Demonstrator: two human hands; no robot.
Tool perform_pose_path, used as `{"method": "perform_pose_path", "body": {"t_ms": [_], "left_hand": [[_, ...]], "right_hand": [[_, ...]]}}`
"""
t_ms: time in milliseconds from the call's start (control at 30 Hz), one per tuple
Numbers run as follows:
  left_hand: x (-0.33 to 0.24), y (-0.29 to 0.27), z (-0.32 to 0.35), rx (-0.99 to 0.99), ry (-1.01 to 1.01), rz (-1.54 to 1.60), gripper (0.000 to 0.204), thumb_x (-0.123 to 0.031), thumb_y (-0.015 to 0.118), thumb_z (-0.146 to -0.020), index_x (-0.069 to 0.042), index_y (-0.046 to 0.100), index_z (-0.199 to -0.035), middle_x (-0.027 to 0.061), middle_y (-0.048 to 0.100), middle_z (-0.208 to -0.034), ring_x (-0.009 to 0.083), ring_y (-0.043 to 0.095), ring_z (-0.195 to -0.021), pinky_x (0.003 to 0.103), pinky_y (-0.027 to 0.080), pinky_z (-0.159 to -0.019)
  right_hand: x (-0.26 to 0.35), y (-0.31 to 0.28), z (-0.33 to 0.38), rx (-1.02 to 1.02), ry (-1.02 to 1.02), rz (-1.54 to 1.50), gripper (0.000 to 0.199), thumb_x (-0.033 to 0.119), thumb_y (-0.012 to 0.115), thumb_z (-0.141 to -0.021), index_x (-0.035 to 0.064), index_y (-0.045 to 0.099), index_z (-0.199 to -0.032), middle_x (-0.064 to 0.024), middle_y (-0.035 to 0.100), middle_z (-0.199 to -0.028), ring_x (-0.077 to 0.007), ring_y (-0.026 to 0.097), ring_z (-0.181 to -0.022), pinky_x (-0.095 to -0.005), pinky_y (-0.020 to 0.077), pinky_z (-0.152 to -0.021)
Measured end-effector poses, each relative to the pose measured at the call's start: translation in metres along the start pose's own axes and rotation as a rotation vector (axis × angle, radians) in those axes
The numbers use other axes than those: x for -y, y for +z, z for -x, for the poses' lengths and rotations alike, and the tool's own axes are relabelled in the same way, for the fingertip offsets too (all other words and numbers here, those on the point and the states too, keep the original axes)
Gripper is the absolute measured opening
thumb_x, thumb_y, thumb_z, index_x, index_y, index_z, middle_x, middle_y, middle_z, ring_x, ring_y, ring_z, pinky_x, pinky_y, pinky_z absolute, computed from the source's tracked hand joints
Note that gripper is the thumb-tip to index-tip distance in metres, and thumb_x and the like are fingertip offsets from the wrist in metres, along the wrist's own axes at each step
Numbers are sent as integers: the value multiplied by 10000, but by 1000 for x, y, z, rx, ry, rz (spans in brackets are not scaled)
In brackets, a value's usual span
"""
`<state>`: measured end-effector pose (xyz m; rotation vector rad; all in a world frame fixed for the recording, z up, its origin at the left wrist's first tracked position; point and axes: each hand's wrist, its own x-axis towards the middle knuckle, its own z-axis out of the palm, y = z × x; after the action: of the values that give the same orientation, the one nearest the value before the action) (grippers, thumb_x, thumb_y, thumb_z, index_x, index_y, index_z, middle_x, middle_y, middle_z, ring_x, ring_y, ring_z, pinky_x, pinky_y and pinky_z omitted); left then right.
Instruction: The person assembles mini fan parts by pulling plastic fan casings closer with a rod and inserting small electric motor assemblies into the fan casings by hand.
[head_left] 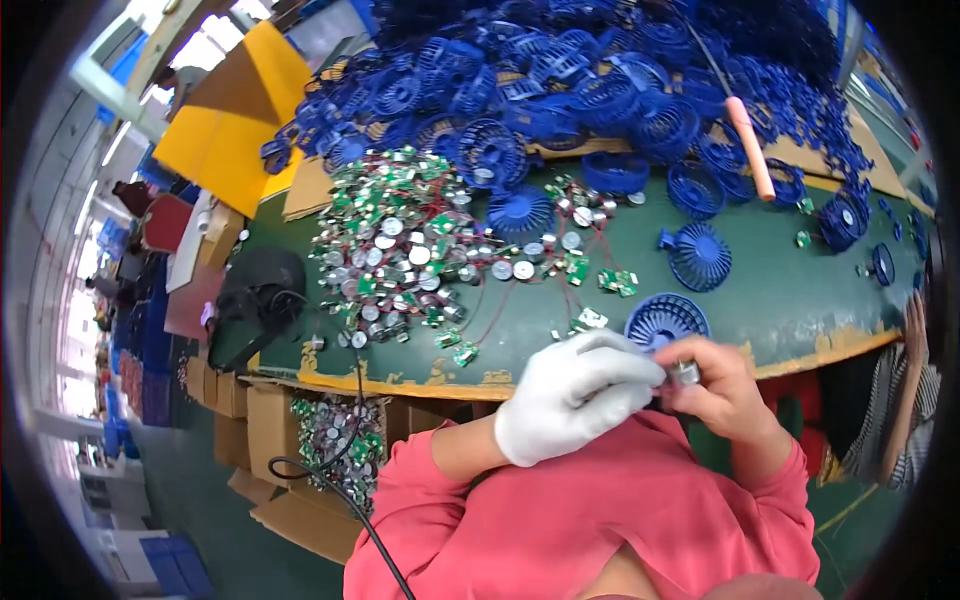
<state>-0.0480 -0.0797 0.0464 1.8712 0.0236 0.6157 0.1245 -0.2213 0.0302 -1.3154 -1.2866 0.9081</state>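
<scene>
In front of my chest, at the table's near edge, my two hands meet. My right hand (728, 392), bare, pinches a small silvery motor (685, 373) between thumb and fingers. My left hand (580, 393) wears a white glove; its fingers are closed beside the motor, and what they grip is hidden. Just beyond the hands a round blue plastic fan housing (668, 318) sits on the green table, with another ribbed blue housing (698, 256) behind it. Left of these lies a heap of motors wired to green circuit boards (400, 245).
Blue fan parts (560, 75) pile up across the back. A screwdriver with an orange handle (750, 150) hangs at the right. A black bag (262, 290) rests at the table's left end. Below stands a cardboard box (270, 430) of motors. Another person's arm (905, 390) shows at far right.
</scene>
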Motion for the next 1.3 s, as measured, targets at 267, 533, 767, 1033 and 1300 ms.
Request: {"method": "perform_pose_path", "body": {"t_ms": [267,533,767,1033,1300], "left_hand": [[11,-1,-5,87,-98,-170,300,-220,682,-781,-102,634,-1052,106,611,-887,277,606,-802,360,479,-686],[53,10,1,104,83,-715,378,-265,681,-763,-134,531,-1085,116,526,-1003,308,591,-799,425,485,-660],[58,12,-1,61,146,-737,202,-275,647,-763,-131,578,-887,77,546,-872,266,589,-741,403,481,-627],[65,13,2,-75,137,-815,200,-314,722,-656,-132,645,-686,38,580,-773,232,606,-766,380,497,-622],[70,17,-1,-29,229,-733,153,-285,649,-705,-166,582,-774,26,537,-808,209,568,-782,354,443,-632]], "right_hand": [[12,-5,-7,-196,-158,574,252,37,582,-808,-4,561,-1056,-72,514,-840,-156,472,-686,-268,386,-614],[13,-5,-24,26,-204,1156,334,17,675,-683,45,592,-1006,-113,561,-848,-297,511,-817,-401,384,-761],[8,-8,-24,80,-142,1200,333,78,717,-676,21,603,-984,-127,553,-789,-314,511,-763,-408,390,-720],[0,-14,-33,222,-193,1206,391,65,722,-654,7,607,-1023,-127,538,-776,-312,528,-716,-416,415,-634],[4,-14,-29,245,-96,1179,370,77,738,-627,24,637,-979,-123,509,-753,-323,540,-662,-412,437,-572]]}}
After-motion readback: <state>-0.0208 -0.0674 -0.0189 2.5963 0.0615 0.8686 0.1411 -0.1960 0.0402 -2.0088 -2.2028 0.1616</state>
